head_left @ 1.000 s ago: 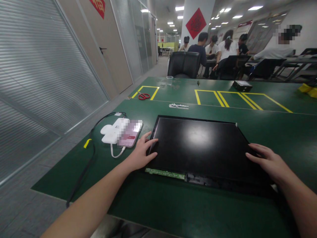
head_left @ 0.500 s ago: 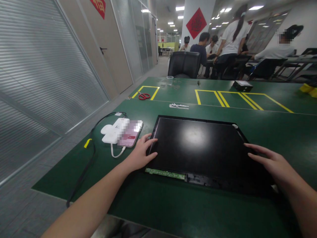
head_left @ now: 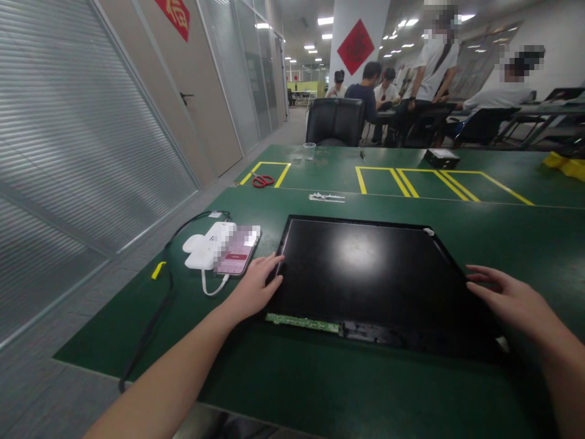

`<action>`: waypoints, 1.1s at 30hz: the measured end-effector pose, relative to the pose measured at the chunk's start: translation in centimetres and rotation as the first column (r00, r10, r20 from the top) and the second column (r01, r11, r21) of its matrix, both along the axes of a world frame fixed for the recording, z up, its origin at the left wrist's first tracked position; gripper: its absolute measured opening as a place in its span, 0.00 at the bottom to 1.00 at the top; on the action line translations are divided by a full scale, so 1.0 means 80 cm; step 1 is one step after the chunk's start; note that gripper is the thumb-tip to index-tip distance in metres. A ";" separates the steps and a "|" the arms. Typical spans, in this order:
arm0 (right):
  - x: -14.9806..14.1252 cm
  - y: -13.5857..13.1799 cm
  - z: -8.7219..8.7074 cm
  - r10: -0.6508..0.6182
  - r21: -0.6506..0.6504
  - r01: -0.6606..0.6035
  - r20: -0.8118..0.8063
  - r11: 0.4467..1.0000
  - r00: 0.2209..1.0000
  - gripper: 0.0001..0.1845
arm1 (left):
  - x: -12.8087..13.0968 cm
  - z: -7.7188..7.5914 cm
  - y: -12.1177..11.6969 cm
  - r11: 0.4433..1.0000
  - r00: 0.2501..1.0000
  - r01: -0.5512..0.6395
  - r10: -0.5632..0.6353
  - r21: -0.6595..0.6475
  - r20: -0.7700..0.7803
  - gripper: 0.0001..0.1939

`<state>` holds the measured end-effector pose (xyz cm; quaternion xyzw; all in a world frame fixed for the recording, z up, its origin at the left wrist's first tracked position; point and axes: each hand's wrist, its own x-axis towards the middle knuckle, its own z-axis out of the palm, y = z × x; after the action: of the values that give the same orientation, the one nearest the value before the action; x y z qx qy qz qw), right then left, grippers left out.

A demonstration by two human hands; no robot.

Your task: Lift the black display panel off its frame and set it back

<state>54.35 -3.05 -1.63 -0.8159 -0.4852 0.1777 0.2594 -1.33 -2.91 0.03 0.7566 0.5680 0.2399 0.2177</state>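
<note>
A black display panel (head_left: 365,274) lies flat on the green table (head_left: 320,390), with a narrow green circuit strip (head_left: 302,322) along its near edge. My left hand (head_left: 256,286) rests on the panel's left edge, fingers stretched out and holding nothing. My right hand (head_left: 512,299) is at the panel's right edge, fingers extended and apart, empty.
Left of the panel lie a phone (head_left: 237,250) and a white charger (head_left: 201,251) with a black cable (head_left: 155,311). Farther back are a white strip (head_left: 326,197), red scissors (head_left: 262,180), a plastic cup (head_left: 309,150), a black box (head_left: 441,158) and yellow floor-style markings (head_left: 411,183). Several people sit and stand beyond.
My right hand has slid outward from on top of the panel to its right edge. My left hand shifted slightly left. A person at the back stood up.
</note>
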 end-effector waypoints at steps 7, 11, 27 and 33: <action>-0.007 -0.001 0.010 0.008 -0.037 -0.006 0.063 0.999 0.998 0.29 | 0.001 -0.002 0.002 1.000 1.000 -0.010 0.010 0.025 0.004 0.25; -0.007 0.000 0.002 0.039 -0.039 -0.035 0.096 0.999 0.995 0.27 | 0.001 -0.001 0.003 0.999 0.999 -0.018 0.016 0.039 0.045 0.24; -0.007 0.000 -0.015 0.062 -0.033 -0.058 0.131 0.998 0.989 0.26 | 0.011 0.010 0.001 0.935 0.645 -0.101 0.321 -0.339 0.693 0.25; -0.017 -0.001 -0.008 0.031 -0.018 -0.029 0.109 0.999 0.994 0.25 | 0.022 0.025 -0.002 0.822 0.332 -0.138 0.564 -0.552 0.756 0.33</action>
<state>52.97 -3.17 -2.27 -0.8190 -0.5096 0.1406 0.2231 0.44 -3.04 2.00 0.3015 0.5488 0.5286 0.5731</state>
